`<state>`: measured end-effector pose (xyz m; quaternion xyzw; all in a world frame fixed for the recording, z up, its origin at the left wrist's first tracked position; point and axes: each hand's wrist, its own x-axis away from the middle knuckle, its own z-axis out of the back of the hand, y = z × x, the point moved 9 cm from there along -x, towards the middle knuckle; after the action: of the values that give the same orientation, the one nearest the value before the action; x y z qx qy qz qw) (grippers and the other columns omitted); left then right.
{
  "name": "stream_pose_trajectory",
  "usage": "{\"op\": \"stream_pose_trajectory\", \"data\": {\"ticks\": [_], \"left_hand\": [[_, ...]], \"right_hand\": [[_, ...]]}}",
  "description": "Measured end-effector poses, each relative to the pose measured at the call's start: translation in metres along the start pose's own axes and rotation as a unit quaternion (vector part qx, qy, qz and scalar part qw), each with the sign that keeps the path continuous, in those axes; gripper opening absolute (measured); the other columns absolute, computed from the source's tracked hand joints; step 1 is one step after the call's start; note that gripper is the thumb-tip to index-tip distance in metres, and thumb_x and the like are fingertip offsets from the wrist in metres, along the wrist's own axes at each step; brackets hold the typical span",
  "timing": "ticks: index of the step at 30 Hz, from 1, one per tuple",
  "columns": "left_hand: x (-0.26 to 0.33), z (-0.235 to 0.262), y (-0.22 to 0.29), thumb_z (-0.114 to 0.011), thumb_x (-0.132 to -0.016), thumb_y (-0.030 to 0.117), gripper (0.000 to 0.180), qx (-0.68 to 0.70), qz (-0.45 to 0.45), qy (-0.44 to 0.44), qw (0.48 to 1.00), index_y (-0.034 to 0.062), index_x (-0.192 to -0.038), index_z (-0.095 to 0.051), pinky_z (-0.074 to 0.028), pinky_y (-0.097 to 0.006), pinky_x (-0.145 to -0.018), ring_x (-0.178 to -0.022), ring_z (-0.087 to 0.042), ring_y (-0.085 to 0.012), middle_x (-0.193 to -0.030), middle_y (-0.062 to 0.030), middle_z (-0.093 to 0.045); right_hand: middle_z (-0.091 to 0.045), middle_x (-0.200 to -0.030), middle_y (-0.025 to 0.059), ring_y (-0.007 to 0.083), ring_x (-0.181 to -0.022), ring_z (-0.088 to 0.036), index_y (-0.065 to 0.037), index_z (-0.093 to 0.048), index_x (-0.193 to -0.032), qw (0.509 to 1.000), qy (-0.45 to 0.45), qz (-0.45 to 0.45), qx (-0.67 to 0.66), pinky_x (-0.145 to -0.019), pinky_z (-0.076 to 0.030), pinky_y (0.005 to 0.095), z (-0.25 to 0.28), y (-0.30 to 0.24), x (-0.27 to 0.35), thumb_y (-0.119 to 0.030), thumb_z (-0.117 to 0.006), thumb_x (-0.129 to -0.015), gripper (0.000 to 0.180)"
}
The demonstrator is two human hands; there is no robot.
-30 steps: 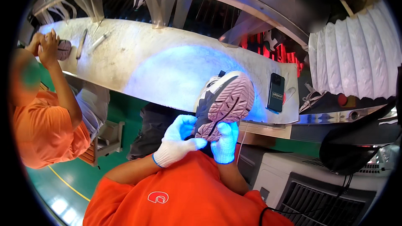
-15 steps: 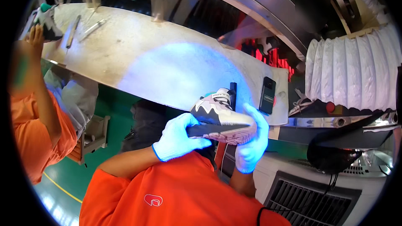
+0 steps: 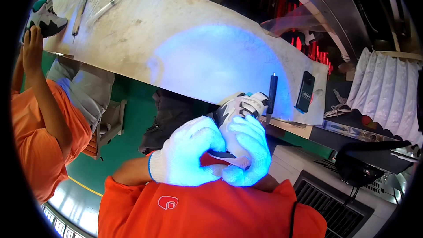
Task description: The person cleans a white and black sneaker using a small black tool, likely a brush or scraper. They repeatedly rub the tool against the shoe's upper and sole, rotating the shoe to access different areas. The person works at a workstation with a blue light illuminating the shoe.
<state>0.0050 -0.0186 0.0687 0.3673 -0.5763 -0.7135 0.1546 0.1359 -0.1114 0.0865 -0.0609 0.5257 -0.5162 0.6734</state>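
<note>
I am grasping the white-and-black sneaker (image 3: 240, 114) with both white-gloved hands, left hand (image 3: 189, 154) and right hand (image 3: 246, 150), fingers clenched; inspection under blue light appears midway.

A shoe factory line: a long worn workbench (image 3: 132, 31) crosses the upper frame, sneakers (image 3: 44, 15) upper left, orange-uniformed workers (image 3: 35, 136) at left, machinery (image 3: 335, 194) lower right.

A dark rectangular phone (image 3: 305, 91) (screen dark) lies on the pale workbench (image 3: 145, 31).
</note>
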Motion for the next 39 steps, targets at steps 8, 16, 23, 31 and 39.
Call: {"op": "stream_pose_trajectory", "data": {"ticks": [8,16,23,31,39], "left_hand": [[0.014,-0.003,0.018,-0.098,-0.078,0.008,0.037,-0.05,-0.142,0.013,0.989,0.0054,-0.103,-0.071,-0.052,-0.04,-0.069,-0.08,-0.068,-0.0285,-0.094,-0.0113,-0.068],[0.008,-0.013,0.003,-0.089,-0.074,0.007,0.035,-0.027,-0.126,-0.032,0.991,0.0095,-0.106,-0.076,-0.054,-0.043,-0.074,-0.083,-0.065,-0.0299,-0.093,-0.0098,-0.067],[-0.027,-0.044,0.021,-0.08,-0.072,0.017,0.022,-0.114,-0.184,-0.149,0.965,0.0145,-0.093,-0.073,-0.056,-0.041,-0.064,-0.074,-0.067,-0.0284,-0.086,-0.0072,-0.064],[-0.035,-0.084,0.001,-0.091,-0.072,0.019,0.027,-0.078,-0.116,-0.209,0.968,0.02,-0.088,-0.07,-0.051,-0.04,-0.06,-0.07,-0.065,-0.0274,-0.082,-0.0029,-0.06],[-0.039,-0.091,-0.007,-0.1,-0.071,0.031,0.039,-0.058,-0.086,-0.218,0.971,0.0148,-0.089,-0.07,-0.052,-0.042,-0.062,-0.07,-0.066,-0.03,-0.083,-0.0052,-0.062]], "right_hand": [[-0.08,-0.115,0.0283,0.0446,-0.107,-0.081,0.005,-0.072,-0.124,0.994,0.094,-0.037,0.04,-0.103,-0.06,0.0596,-0.004,-0.005,0.011,-0.06,-0.07,-0.106,0.068],[-0.079,-0.121,0.031,0.047,-0.118,-0.078,0.008,-0.07,-0.132,0.998,-0.031,-0.046,-0.021,-0.114,-0.053,0.0635,0.008,0.008,0.009,-0.059,-0.085,-0.095,0.078],[-0.075,-0.133,0.0298,0.0441,-0.136,-0.07,0.006,-0.069,-0.134,0.976,-0.14,-0.128,-0.107,-0.123,-0.045,0.0638,0.034,0.014,0.021,-0.03,-0.105,-0.078,0.075],[-0.076,-0.119,0.0253,0.0414,-0.121,-0.071,0.004,-0.069,-0.125,0.982,-0.006,-0.104,-0.156,-0.115,-0.048,0.062,0.06,0.015,0.025,-0.029,-0.098,-0.076,0.065],[-0.077,-0.104,0.0207,0.0386,-0.106,-0.071,0.003,-0.07,-0.116,0.982,0.054,-0.095,-0.157,-0.108,-0.052,0.0603,0.069,0.016,0.029,-0.027,-0.092,-0.075,0.056]]}}
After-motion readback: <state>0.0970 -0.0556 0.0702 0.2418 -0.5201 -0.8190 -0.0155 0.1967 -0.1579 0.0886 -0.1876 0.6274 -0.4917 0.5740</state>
